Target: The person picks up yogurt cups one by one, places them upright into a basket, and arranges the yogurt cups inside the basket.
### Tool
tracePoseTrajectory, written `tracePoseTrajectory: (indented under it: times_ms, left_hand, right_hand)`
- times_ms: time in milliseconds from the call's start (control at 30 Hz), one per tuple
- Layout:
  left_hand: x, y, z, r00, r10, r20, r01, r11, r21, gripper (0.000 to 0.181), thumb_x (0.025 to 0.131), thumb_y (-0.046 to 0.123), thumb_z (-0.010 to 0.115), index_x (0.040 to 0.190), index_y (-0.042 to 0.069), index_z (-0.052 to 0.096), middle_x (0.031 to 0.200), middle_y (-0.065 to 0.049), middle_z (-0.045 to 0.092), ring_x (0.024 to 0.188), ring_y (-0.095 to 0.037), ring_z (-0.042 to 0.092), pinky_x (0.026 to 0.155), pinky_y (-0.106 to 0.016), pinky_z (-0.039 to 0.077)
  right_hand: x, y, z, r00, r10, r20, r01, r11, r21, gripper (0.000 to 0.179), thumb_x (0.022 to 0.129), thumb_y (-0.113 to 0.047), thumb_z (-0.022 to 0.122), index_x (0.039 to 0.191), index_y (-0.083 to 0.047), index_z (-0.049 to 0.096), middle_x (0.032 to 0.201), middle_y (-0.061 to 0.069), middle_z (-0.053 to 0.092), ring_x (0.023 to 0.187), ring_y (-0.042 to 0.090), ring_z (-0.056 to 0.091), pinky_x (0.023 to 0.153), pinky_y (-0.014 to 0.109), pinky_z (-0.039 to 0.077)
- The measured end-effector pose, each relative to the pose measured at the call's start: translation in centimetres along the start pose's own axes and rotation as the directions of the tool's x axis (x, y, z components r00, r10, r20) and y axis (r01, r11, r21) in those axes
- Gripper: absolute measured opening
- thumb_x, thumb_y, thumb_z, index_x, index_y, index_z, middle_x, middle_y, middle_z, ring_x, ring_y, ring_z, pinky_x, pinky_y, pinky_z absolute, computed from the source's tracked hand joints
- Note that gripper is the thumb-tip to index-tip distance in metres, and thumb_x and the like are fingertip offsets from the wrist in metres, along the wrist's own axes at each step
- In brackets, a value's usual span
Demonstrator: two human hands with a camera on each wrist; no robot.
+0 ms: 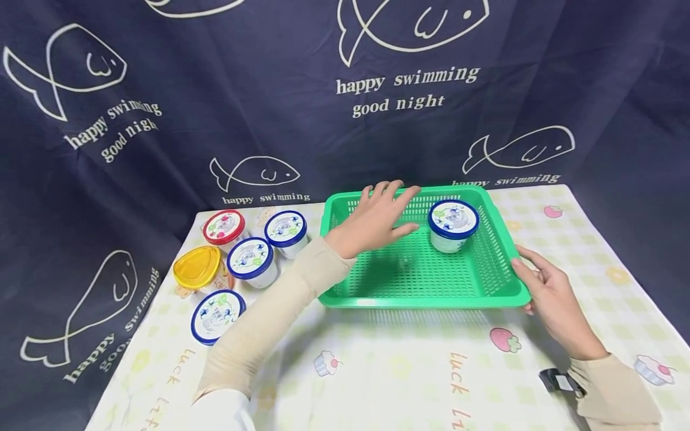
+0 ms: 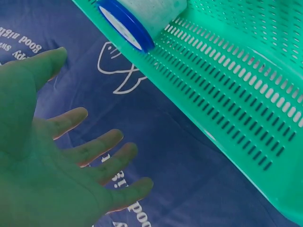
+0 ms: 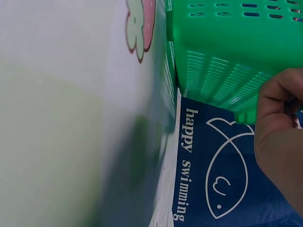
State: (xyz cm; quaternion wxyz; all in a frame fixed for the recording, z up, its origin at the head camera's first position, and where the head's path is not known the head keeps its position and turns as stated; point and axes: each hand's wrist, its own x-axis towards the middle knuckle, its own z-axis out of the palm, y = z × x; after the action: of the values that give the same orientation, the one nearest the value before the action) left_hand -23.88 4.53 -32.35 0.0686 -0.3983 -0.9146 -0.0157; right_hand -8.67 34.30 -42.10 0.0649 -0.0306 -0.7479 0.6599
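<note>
A green plastic basket [image 1: 420, 303] with slotted walls stands at the back of the table. One white tub with a blue lid [image 1: 454, 220] sits upright inside it, towards the right. Over the basket's left part, my left hand [image 1: 377, 218] is spread with nothing in it; in the left wrist view its palm and straight fingers [image 2: 113, 142] show apart from the tub [image 2: 151, 14]. At the basket's right front, my right hand [image 1: 552, 302] grips the rim, thumb on top. The right wrist view has its curled fingers [image 3: 279, 90] at the green edge.
Left of the basket stand several lidded tubs: a red-lidded one [image 1: 223, 227], a yellow-lidded one [image 1: 197, 267] and blue-lidded ones [image 1: 250, 257]. My left forearm crosses close by the nearest blue lid [image 1: 215, 316]. A dark blue fish-print curtain [image 1: 409, 143] hangs behind the patterned tablecloth [image 1: 388, 371].
</note>
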Motion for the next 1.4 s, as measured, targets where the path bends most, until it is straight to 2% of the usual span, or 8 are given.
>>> tracePoseTrajectory:
  times_ms: [300,433,633,767,967,1167,1400]
  left_hand:
    - [-2.1,-1.2,-0.3,0.999,-0.028,-0.031,0.028,1.0,-0.003,0.066,0.099,0.056,0.048,0.154,0.024,0.031,0.152,-0.009,0.037,0.137,-0.028,0.036,0.108,-0.051,0.033]
    - [-2.8,-1.5,-0.8,0.997,-0.025,-0.067,0.024,1.0,-0.012,0.063,0.1,0.053,0.05,0.153,0.022,0.034,0.151,-0.008,0.039,0.136,-0.027,0.037,0.108,-0.05,0.033]
    - [-4.0,-2.2,-1.4,0.993,-0.028,-0.112,0.024,0.999,-0.041,0.059,0.101,0.049,0.051,0.15,0.019,0.039,0.148,-0.011,0.042,0.135,-0.03,0.038,0.107,-0.054,0.032]
    - [-5.1,-3.0,-1.6,0.99,-0.057,-0.128,0.049,0.997,-0.062,0.057,0.1,0.048,0.053,0.149,0.019,0.041,0.147,-0.012,0.042,0.136,-0.031,0.038,0.108,-0.055,0.031]
    - [-6.7,-4.4,-1.3,0.983,-0.063,-0.173,0.052,0.997,-0.065,0.053,0.101,0.045,0.054,0.145,0.017,0.045,0.144,-0.013,0.045,0.133,-0.032,0.041,0.107,-0.054,0.033]
    - [-8.3,-5.2,-1.0,0.973,-0.064,-0.221,0.054,0.997,-0.051,0.05,0.1,0.045,0.055,0.141,0.015,0.05,0.14,-0.014,0.05,0.13,-0.032,0.044,0.106,-0.055,0.034]
    - [-10.7,-6.0,-0.9,0.963,-0.118,-0.243,0.093,0.989,-0.112,0.051,0.101,0.046,0.054,0.141,0.014,0.051,0.138,-0.014,0.051,0.13,-0.034,0.045,0.107,-0.054,0.033]
  right_hand:
    - [0.0,0.0,0.0,1.0,0.002,-0.004,-0.001,1.0,0.025,0.051,0.103,-0.022,0.056,0.15,-0.006,0.042,0.058,0.0,0.055,0.039,0.011,0.045,0.036,0.03,0.036]
    - [0.0,0.1,0.1,1.0,-0.001,-0.007,0.001,0.999,0.051,0.051,0.103,-0.021,0.056,0.15,-0.005,0.041,0.057,0.0,0.055,0.038,0.011,0.044,0.035,0.031,0.034]
    - [0.0,0.2,0.1,1.0,-0.007,0.009,0.006,0.997,0.081,0.053,0.103,-0.02,0.056,0.151,-0.005,0.04,0.058,0.0,0.056,0.039,0.01,0.046,0.035,0.03,0.034]
    - [0.1,0.3,0.1,1.0,-0.011,0.015,0.01,0.997,0.078,0.053,0.103,-0.019,0.056,0.151,-0.005,0.039,0.059,0.001,0.057,0.04,0.01,0.047,0.035,0.03,0.035]
    - [0.0,0.3,0.0,1.0,-0.017,0.014,0.016,0.999,0.042,0.053,0.103,-0.019,0.056,0.151,-0.006,0.04,0.061,0.001,0.059,0.04,0.011,0.047,0.036,0.03,0.035]
    - [0.1,0.5,-0.1,1.0,-0.014,0.012,0.013,0.998,0.063,0.053,0.102,-0.018,0.057,0.151,-0.006,0.04,0.061,0.002,0.059,0.04,0.012,0.047,0.037,0.029,0.036]
    - [0.3,0.6,-0.1,1.0,-0.018,0.01,0.017,0.997,0.07,0.052,0.102,-0.017,0.057,0.151,-0.007,0.041,0.061,0.002,0.059,0.041,0.013,0.048,0.037,0.029,0.036]
